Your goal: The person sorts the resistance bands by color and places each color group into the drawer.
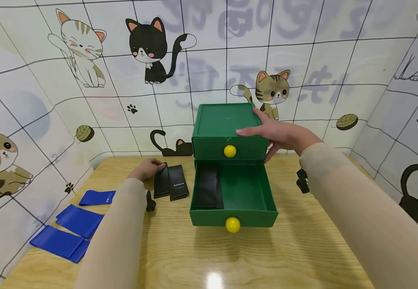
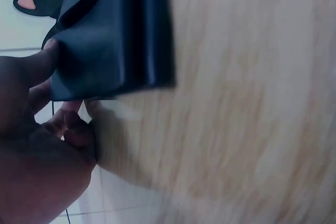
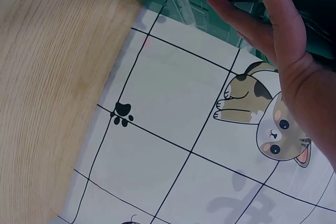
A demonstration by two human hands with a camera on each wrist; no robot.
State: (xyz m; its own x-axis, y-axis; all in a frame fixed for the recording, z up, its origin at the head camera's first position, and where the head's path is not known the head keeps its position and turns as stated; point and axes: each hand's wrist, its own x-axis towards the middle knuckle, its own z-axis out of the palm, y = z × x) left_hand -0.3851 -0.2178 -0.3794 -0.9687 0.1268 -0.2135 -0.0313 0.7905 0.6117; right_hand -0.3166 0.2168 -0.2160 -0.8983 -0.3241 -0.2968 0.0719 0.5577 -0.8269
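Note:
A green two-drawer box [image 1: 227, 120] with yellow knobs stands at the middle; its lower drawer [image 1: 248, 188] is pulled out and holds black flat packets [image 1: 207, 186] on its left side. My right hand [image 1: 281, 132] rests on the box's top and right side, fingers spread; the right wrist view shows that hand [image 3: 278, 30] against the green side. Left of the box, my left hand [image 1: 146, 169] pinches a black packet [image 1: 162, 182] beside another black packet [image 1: 178, 182]. In the left wrist view the thumb and fingers hold the dark packet [image 2: 94, 51] at its end.
Several blue packets [image 1: 80, 220] lie at the table's left, partly behind my left sleeve. A wall covering [image 1: 209, 60] with cartoon cats stands right behind the wooden table [image 1: 180, 249] and along both its sides.

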